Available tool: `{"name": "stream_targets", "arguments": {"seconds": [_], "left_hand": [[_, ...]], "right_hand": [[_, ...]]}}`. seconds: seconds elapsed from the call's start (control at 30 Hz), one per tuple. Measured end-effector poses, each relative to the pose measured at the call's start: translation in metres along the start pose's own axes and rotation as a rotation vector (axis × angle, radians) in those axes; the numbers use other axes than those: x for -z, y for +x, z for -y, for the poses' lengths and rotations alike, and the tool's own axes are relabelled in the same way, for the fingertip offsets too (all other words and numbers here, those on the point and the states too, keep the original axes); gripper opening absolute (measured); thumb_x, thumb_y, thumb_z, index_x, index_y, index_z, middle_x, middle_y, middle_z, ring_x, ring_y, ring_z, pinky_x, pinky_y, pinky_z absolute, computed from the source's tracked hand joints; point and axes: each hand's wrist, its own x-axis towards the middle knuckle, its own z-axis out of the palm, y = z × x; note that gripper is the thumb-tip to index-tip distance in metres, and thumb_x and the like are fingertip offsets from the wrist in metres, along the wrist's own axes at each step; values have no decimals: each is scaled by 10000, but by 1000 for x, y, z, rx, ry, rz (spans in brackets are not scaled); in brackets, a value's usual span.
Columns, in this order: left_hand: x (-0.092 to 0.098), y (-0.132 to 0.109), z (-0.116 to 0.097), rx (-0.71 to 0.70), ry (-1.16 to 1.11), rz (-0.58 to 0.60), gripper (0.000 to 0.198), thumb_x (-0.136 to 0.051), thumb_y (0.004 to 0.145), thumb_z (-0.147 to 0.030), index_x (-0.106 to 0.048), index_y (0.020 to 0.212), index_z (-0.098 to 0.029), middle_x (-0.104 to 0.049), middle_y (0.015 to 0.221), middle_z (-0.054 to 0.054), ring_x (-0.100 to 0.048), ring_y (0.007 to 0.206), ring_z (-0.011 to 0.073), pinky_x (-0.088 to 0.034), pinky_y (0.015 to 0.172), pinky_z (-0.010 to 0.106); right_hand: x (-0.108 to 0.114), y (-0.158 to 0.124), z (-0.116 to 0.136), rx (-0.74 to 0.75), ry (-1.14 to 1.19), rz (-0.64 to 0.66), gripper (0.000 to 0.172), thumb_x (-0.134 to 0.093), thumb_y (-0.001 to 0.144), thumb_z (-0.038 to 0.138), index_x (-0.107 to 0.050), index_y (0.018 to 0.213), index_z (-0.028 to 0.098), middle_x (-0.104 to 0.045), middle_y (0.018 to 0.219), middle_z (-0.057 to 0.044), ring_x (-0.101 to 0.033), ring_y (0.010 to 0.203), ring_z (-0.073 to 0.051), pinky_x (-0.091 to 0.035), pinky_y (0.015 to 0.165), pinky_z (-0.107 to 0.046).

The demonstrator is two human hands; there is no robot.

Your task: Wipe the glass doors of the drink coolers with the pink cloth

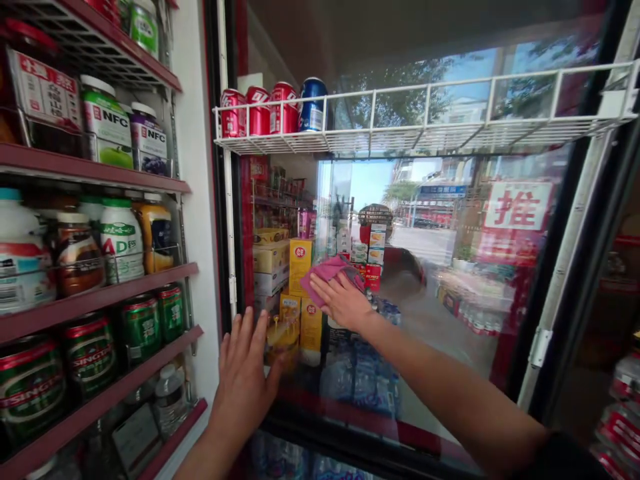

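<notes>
Several shelves of bottles and cans stand to the left of my left hand, with a white upright between. Left hand: empty, fingers raised and parted, near the left edge of a glass door; cannot tell whether the fingertips touch it. Above that hand, three red cans and one blue can sit in a white wire rack.

Next rightward: purple-pink cloth, between my right hand and the glass. Grip: fingers out nearly straight over the fabric, laid flat, not curled round it. The upper edge stands in loose folds beyond the fingers.

Handling, estimated: light, limp, soft, nothing to break; should slide easily on smooth glass, though folds may creep. Dampness: cannot tell. Best hold: flat fingers and palm across the middle, loose edge tucked under.

Upper right of the right hand: white sign, red character.
</notes>
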Motion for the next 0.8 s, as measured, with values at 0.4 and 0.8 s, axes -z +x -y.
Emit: {"name": "stream_targets", "arguments": {"seconds": [0.4, 0.8], "left_hand": [[-15, 18, -52, -106, -81, 10, 893, -585, 1044, -344, -108, 1798, -289, -255, 1866, 191, -254, 1735, 420, -401, 1303, 704], [-42, 25, -60, -109, -191, -14, 853, -563, 1050, -379, -154, 1789, -256, -278, 1854, 210, -241, 1741, 411, -356, 1335, 690]], "right_hand": [[66, -155, -73, -288, -212, 74, 686, -499, 1106, 380, -392, 1745, 158, -405, 1801, -162, -611, 1428, -370, -462, 1168, -594], [105, -179, -110, -507, -320, 78, 791, -584, 1060, 479, -405, 1735, 107, -383, 1816, -200, -363, 1660, -454, -355, 1263, -673]]}}
